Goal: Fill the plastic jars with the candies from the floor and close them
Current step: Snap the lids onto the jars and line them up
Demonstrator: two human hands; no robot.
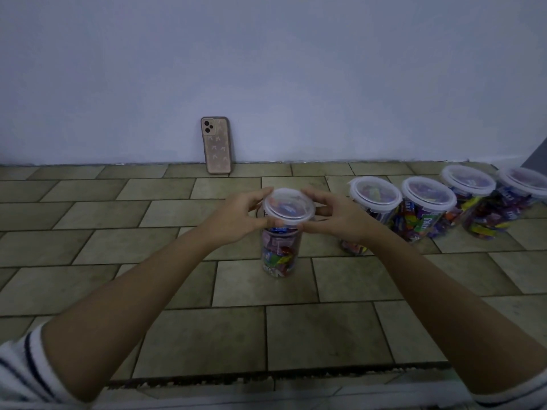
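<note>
Both hands, left hand (236, 216) and right hand (334, 216), have fingers pressing the lid (288, 206) onto a candy-filled jar (279, 250), while four lidded jars (426, 208) stand right of it, so seemingly only this closure remains.

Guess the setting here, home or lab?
Likely a home interior, floor level by a wall. Evidence: beige rectangular floor tiles, a plain pale painted wall with a pink-cased phone leaning on it, and clear lidded plastic candy jars lined up on the floor.
</note>
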